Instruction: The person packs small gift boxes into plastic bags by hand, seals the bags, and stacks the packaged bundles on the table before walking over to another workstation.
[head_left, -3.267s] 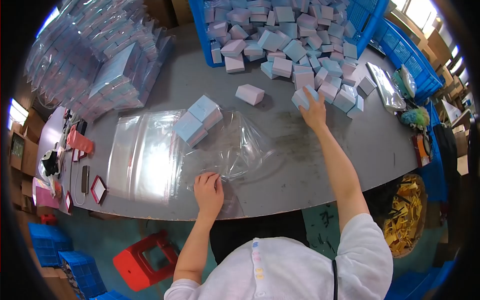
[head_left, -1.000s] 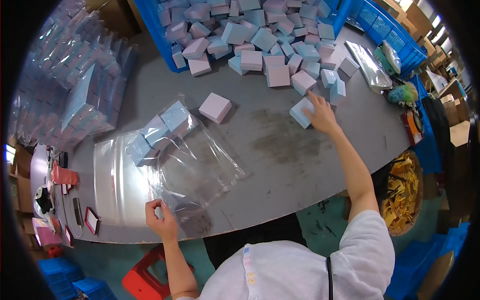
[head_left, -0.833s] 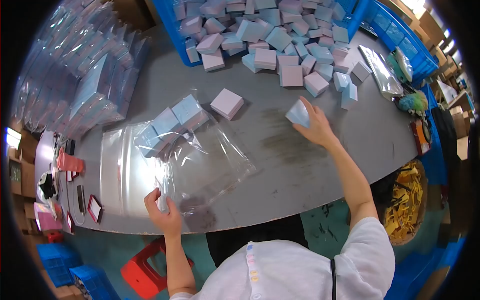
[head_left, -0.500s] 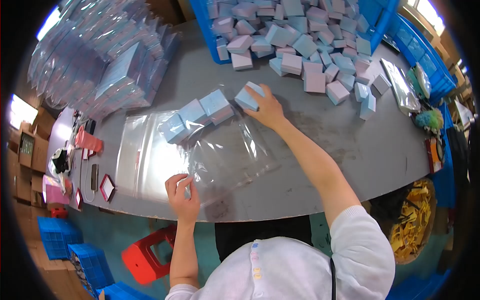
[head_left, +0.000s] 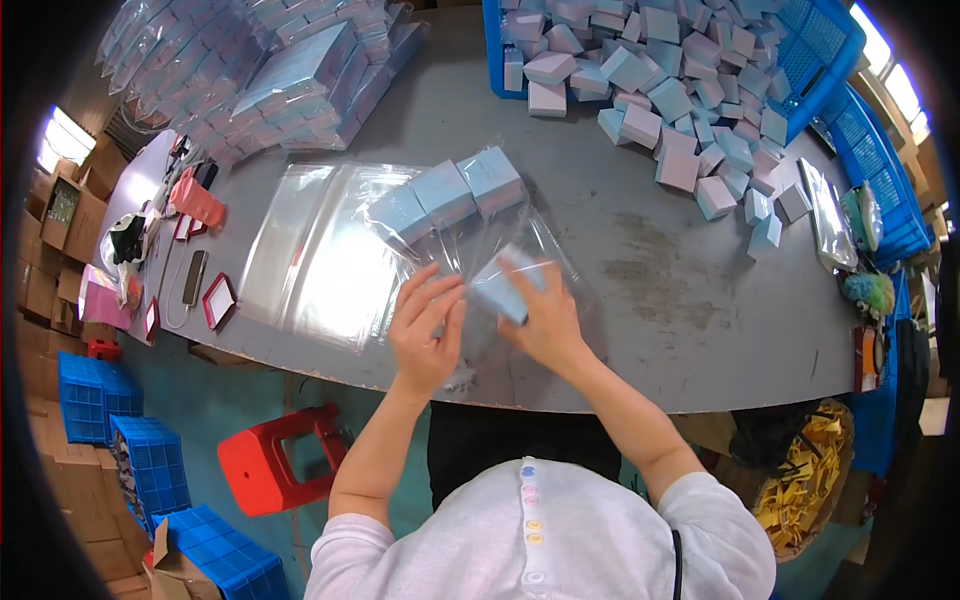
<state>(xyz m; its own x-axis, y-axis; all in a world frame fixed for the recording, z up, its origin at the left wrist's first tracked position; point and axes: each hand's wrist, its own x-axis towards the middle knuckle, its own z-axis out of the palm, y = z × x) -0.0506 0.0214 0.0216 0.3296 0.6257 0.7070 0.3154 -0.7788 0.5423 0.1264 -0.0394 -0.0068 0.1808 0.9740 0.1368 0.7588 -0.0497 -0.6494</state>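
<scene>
My right hand (head_left: 550, 320) grips a small pale blue box (head_left: 498, 290), slightly blurred, over the near end of a clear plastic bag (head_left: 545, 240). Beside it, my left hand (head_left: 428, 335) has its fingers loosely stretched, with the thumb apart. Its fingertips are close to the bag's film; whether they touch it I cannot tell. A short slanting row of pale blue boxes (head_left: 447, 193) lies at the far end of the bag. To the left is a stack of flat clear bags (head_left: 300, 240) on the grey table (head_left: 660, 350).
Loose pink and blue boxes (head_left: 680, 165) spill from a blue crate (head_left: 493, 45) at the back. Wrapped packs of boxes (head_left: 295, 75) are piled back left. A red stool (head_left: 270, 465) stands below the table. A basket of yellow pieces (head_left: 805, 480) is at right.
My right hand has brought the box from beyond the row toward me, over the bag. My left hand has moved right and its fingers have straightened. The view has shifted.
</scene>
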